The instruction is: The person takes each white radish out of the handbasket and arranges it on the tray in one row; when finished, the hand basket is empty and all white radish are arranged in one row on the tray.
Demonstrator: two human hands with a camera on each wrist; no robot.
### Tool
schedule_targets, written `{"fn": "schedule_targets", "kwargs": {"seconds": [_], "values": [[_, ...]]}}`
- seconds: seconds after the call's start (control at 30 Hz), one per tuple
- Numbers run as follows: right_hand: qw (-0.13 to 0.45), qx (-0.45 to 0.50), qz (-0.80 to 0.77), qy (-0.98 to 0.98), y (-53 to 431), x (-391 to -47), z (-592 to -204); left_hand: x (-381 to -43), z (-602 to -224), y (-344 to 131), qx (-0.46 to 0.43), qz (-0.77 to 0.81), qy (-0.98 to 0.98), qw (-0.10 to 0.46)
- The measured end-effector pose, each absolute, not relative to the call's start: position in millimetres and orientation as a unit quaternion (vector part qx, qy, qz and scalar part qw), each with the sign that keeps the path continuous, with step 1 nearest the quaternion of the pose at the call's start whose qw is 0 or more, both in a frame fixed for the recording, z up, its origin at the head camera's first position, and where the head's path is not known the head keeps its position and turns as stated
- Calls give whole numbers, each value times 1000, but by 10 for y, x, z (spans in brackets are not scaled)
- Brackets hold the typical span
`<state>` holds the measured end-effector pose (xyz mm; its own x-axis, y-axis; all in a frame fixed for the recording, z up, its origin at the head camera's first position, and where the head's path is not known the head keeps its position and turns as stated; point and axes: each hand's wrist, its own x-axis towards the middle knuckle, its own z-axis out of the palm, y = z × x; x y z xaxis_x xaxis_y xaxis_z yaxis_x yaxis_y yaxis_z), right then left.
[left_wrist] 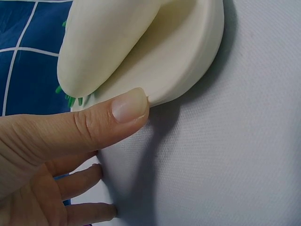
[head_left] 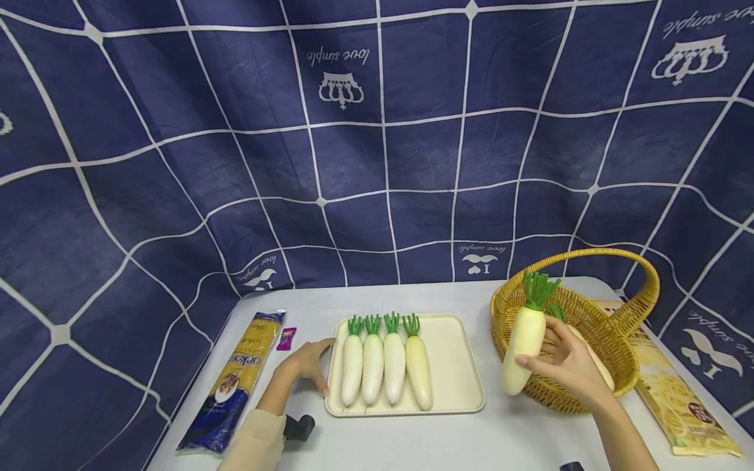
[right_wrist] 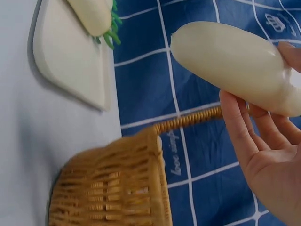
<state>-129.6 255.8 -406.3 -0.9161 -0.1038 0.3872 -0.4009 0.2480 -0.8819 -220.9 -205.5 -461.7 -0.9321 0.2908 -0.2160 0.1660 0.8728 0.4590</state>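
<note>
My right hand [head_left: 568, 360] grips a white radish [head_left: 526, 347] with green leaf stubs, fingers and thumb round its body. It is held up, slightly tilted, at the left side of a wicker basket [head_left: 624, 327]; in the right wrist view the radish [right_wrist: 225, 61] is above the basket [right_wrist: 113, 183]. Another radish [head_left: 597, 360] lies in the basket, partly hidden by the hand. Several white radishes [head_left: 373, 369] lie side by side, leaves away from me, on a cream tray [head_left: 456, 366]. My left hand [head_left: 309, 363] rests at the tray's left edge, fingers spread, thumb [left_wrist: 127, 108] at the rim.
A blue and gold packet [head_left: 235, 379] lies left of the tray, with a small purple wrapped piece [head_left: 286, 339] beside it. A yellow packet [head_left: 677, 399] lies right of the basket, partly behind it. Blue checked cloth [head_left: 424, 157] hangs behind the white table [head_left: 412, 445].
</note>
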Motion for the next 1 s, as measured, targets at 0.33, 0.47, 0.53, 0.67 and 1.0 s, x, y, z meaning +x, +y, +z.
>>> {"fn": "schedule_targets", "kwargs": {"seconds": [0.33,0.47,0.53,0.67,1.0], "values": [[83,187,580,-789,2264,-1388,-4014,-2209,-4600,-2056,124,215,960,132],[60,199,577,-790,2156,-1437,-4038,-2197,-4596,-2046,122,218,959,134],[51,206,579,-788,2104,-1466,-4055,-2196,-4602,-2045,119,220,959,137],[29,204,588,-782,2013,-1527,-4095,-2201,-4607,-2047,116,217,959,140],[1,198,591,-782,1796,-1672,-4171,-2198,-4608,-2047,119,220,958,139]]}}
